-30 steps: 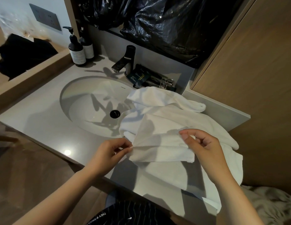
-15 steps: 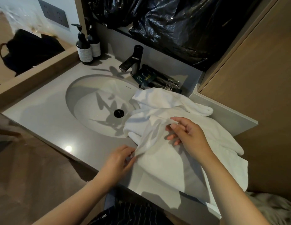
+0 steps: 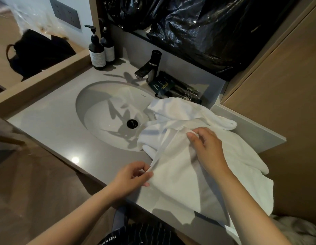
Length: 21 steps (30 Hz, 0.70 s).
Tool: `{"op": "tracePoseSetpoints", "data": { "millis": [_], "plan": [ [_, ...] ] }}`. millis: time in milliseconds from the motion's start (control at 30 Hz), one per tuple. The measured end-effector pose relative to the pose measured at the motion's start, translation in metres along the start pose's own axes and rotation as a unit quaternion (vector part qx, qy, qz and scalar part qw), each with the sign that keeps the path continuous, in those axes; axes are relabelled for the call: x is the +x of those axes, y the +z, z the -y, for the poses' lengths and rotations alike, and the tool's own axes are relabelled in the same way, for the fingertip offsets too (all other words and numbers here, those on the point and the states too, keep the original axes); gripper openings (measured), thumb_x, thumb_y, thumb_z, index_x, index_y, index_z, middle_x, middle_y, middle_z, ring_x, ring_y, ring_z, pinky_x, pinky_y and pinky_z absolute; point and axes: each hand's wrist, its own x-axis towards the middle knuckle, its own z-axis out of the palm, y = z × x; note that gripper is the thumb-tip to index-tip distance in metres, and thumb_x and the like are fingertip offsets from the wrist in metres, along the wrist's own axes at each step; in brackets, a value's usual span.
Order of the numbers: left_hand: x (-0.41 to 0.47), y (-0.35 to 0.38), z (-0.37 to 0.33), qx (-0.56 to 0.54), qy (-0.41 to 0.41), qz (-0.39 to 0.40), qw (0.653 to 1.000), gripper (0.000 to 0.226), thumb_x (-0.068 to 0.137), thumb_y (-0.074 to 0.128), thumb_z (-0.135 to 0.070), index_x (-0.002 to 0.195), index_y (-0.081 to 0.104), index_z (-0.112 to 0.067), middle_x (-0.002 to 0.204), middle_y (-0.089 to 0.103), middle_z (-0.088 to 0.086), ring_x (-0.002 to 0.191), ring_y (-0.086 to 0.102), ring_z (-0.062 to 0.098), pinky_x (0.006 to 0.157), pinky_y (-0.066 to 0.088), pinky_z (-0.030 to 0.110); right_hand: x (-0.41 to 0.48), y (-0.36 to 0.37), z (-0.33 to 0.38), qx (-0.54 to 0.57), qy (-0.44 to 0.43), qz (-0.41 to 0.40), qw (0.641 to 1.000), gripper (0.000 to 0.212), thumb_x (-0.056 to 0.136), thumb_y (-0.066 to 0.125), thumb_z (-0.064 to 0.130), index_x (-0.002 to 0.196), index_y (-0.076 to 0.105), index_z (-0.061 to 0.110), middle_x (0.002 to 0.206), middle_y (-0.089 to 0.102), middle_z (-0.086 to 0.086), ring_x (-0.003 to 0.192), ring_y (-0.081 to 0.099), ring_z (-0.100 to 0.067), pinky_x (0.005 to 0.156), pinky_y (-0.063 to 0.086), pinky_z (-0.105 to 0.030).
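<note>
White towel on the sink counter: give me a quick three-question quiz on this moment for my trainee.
1. True or false: both the left hand and the right hand pinch the white towel.
2. Part of the towel drapes over: A) the right rim of the sink basin; B) a towel rail; C) a laundry basket.
3. How many pump bottles stand at the back left corner of the counter?

Key: 1 true; 2 A; 3 two.
</note>
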Motion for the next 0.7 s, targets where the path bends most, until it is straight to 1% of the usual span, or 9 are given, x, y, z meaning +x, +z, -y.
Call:
{"op": "tracePoseSetpoints", "data": {
  "millis": [67, 133, 167, 233, 300, 400, 467, 567, 700],
  "plan": [
    [-0.001, -0.002, 0.001, 0.078, 0.034, -0.012, 0.996, 0.020, 0.093, 0.060, -0.025, 0.080, 0.066, -0.011, 0.081, 0.067, 0.003, 0.076, 0.066, 0.014, 0.074, 0.055, 0.027, 0.003, 0.006, 0.002, -0.076, 0.008, 0.063, 0.995, 0.023, 0.101, 0.045, 0.039, 0.079, 0.047, 0.035, 0.079, 0.056, 0.014, 0.081, 0.051, -0.008, 0.091, 0.034, -0.039],
    [0.001, -0.002, 0.002, 0.147, 0.060, -0.029, 0.987, 0.025, 0.093, 0.060, -0.029, 0.078, 0.069, -0.011, 0.079, 0.066, 0.000, 0.073, 0.062, 0.012, 0.074, 0.053, 0.033, 0.012, 0.015, 0.003, -0.188, 0.006, 0.094, 0.978, 0.021, 0.103, 0.038, 0.040, 0.092, 0.051, 0.028, 0.090, 0.062, 0.005, 0.093, 0.054, -0.020, 0.095, 0.031, -0.039],
    [0.002, -0.002, 0.001, 0.155, 0.060, -0.032, 0.986, 0.027, 0.093, 0.060, -0.030, 0.080, 0.071, -0.009, 0.080, 0.067, 0.000, 0.074, 0.062, 0.013, 0.074, 0.053, 0.035, 0.016, 0.021, 0.004, -0.231, 0.007, 0.092, 0.969, 0.025, 0.104, 0.036, 0.040, 0.099, 0.055, 0.024, 0.096, 0.064, 0.001, 0.098, 0.053, -0.024, 0.095, 0.030, -0.038],
    [0.008, 0.000, -0.003, 0.159, 0.037, -0.031, 0.986, 0.030, 0.093, 0.059, -0.034, 0.083, 0.072, -0.009, 0.084, 0.067, 0.001, 0.076, 0.063, 0.013, 0.076, 0.052, 0.035, 0.022, 0.030, 0.006, -0.269, 0.008, 0.082, 0.960, 0.030, 0.104, 0.035, 0.039, 0.108, 0.057, 0.020, 0.102, 0.066, -0.002, 0.102, 0.052, -0.026, 0.095, 0.028, -0.038],
    [0.015, 0.004, -0.009, 0.146, -0.008, -0.029, 0.989, 0.034, 0.095, 0.054, -0.037, 0.088, 0.070, -0.008, 0.086, 0.067, 0.007, 0.078, 0.063, 0.018, 0.079, 0.052, 0.037, 0.025, 0.035, 0.004, -0.266, 0.005, 0.076, 0.961, 0.029, 0.104, 0.035, 0.038, 0.108, 0.057, 0.020, 0.101, 0.066, -0.003, 0.101, 0.052, -0.026, 0.093, 0.026, -0.037],
    [0.024, 0.009, -0.017, 0.034, -0.049, -0.025, 0.998, 0.030, 0.098, 0.052, -0.026, 0.098, 0.066, 0.000, 0.097, 0.067, 0.020, 0.092, 0.063, 0.035, 0.088, 0.049, 0.047, 0.024, 0.035, -0.004, -0.201, -0.011, 0.066, 0.977, 0.020, 0.103, 0.038, 0.035, 0.096, 0.052, 0.023, 0.091, 0.063, 0.000, 0.095, 0.053, -0.026, 0.094, 0.026, -0.036],
    [0.027, 0.010, -0.021, -0.009, -0.073, -0.019, 0.997, 0.030, 0.096, 0.055, -0.022, 0.099, 0.065, 0.006, 0.100, 0.068, 0.024, 0.096, 0.063, 0.040, 0.092, 0.050, 0.050, 0.021, 0.032, -0.007, -0.175, -0.024, 0.067, 0.982, 0.017, 0.103, 0.040, 0.035, 0.092, 0.048, 0.025, 0.086, 0.061, 0.004, 0.091, 0.054, -0.023, 0.095, 0.025, -0.034],
    [0.026, 0.005, -0.020, -0.023, -0.103, -0.015, 0.994, 0.032, 0.093, 0.061, -0.022, 0.090, 0.061, 0.010, 0.095, 0.066, 0.026, 0.087, 0.063, 0.037, 0.089, 0.049, 0.052, 0.019, 0.026, -0.010, -0.152, -0.035, 0.080, 0.985, 0.019, 0.101, 0.044, 0.040, 0.092, 0.052, 0.025, 0.082, 0.060, 0.010, 0.087, 0.050, -0.015, 0.096, 0.026, -0.032],
    [0.027, 0.006, -0.019, 0.036, -0.121, -0.026, 0.992, 0.027, 0.092, 0.062, -0.024, 0.082, 0.057, 0.001, 0.082, 0.060, 0.020, 0.077, 0.057, 0.032, 0.079, 0.049, 0.046, 0.000, 0.001, -0.030, -0.156, -0.053, 0.041, 0.985, 0.016, 0.101, 0.046, 0.035, 0.095, 0.060, 0.030, 0.083, 0.063, 0.014, 0.086, 0.056, -0.012, 0.098, 0.031, -0.034]
  ]
}}
